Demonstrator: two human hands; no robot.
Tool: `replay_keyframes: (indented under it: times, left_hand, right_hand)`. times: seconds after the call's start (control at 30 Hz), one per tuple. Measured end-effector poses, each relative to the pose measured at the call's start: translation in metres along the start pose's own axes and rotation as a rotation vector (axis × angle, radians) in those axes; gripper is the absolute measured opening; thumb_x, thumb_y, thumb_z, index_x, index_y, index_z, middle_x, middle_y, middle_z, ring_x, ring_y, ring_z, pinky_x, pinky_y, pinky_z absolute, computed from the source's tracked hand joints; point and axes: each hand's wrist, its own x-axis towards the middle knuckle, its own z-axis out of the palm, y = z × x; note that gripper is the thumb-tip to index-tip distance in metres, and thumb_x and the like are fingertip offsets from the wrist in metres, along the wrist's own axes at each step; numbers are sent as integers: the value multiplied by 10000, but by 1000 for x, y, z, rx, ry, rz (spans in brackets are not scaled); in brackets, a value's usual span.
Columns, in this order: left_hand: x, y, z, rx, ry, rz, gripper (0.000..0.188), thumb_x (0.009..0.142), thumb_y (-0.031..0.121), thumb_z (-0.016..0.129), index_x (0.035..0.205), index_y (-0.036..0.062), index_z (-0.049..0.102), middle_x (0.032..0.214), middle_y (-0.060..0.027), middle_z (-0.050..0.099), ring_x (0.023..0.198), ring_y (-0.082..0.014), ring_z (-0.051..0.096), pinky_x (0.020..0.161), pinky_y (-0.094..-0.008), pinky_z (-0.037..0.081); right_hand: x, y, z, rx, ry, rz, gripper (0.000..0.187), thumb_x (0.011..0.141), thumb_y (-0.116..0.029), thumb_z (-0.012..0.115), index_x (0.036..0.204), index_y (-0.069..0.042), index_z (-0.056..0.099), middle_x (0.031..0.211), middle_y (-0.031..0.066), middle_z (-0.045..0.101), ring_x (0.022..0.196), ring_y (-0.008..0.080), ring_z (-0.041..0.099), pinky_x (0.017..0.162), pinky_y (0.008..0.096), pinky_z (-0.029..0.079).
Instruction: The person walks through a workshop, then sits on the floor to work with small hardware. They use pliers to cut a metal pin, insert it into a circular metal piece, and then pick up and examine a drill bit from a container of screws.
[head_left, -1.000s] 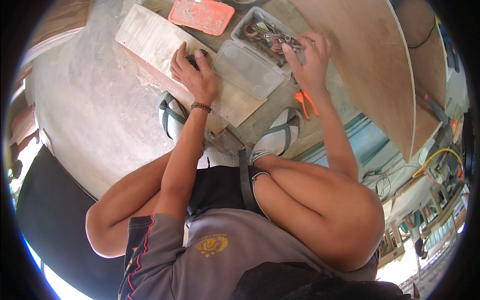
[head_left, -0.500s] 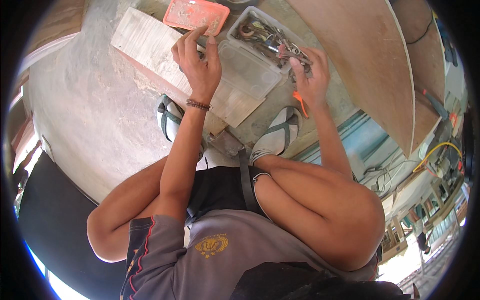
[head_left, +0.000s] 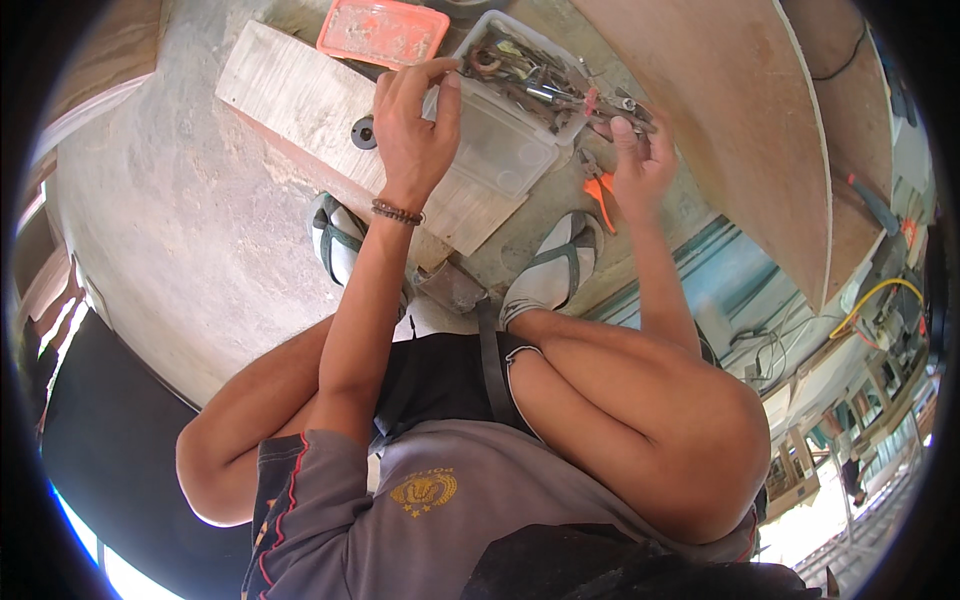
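Note:
My left hand (head_left: 415,130) is held over the wooden board and beside a clear plastic lid (head_left: 500,145), its fingers curved and apart with nothing visible in them. My right hand (head_left: 640,155) grips a bundle of metal tools (head_left: 625,108) with something reddish around it, at the right rim of a clear plastic box (head_left: 487,27). Inside the box lies a jumble of metal tools and small parts (head_left: 520,70). A black round piece with a hole (head_left: 363,132) sits on the board by my left hand. Orange-handled pliers (head_left: 601,195) rest on the floor just below my right hand.
The pale wooden board (head_left: 290,80) lies slanted across the concrete floor (head_left: 190,200). A dirty orange tray or lid (head_left: 385,32) is behind it. Large brown sheets (head_left: 720,110) stand at the right. My sandalled feet flank the board's near end, with a worn metal block (head_left: 452,288) between them.
My left hand has shifted right toward the box, uncovering the black round piece. My right hand has moved slightly right and down with the tool bundle, and the pliers show more fully.

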Motion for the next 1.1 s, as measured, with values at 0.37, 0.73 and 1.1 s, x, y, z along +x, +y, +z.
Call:
replay_keyframes:
  times: [0.37,0.73,1.1]
  left_hand:
    - [15,15,17,229,-223,116,131,868,183,707,947,90,756,833,-71,675,854,-282,610,770,-393,492]
    - [25,22,33,391,-341,177,184,836,221,722,960,90,760,887,-76,696,894,-300,608,804,-415,491]
    - [21,24,67,213,-267,187,204,826,203,737,1016,128,730,941,-63,689,918,-302,628,800,-411,499]
  right_hand:
    - [1,-4,-4,54,-4,36,230,988,-64,617,1169,75,585,1180,114,550,1015,208,675,859,342,620]
    - [2,2,-8,106,7,114,244,988,-79,626,1177,68,579,1136,100,592,1003,192,668,867,347,611]
    - [4,-7,-5,120,45,225,247,991,-116,638,1146,68,582,1082,121,677,972,188,684,862,348,600]
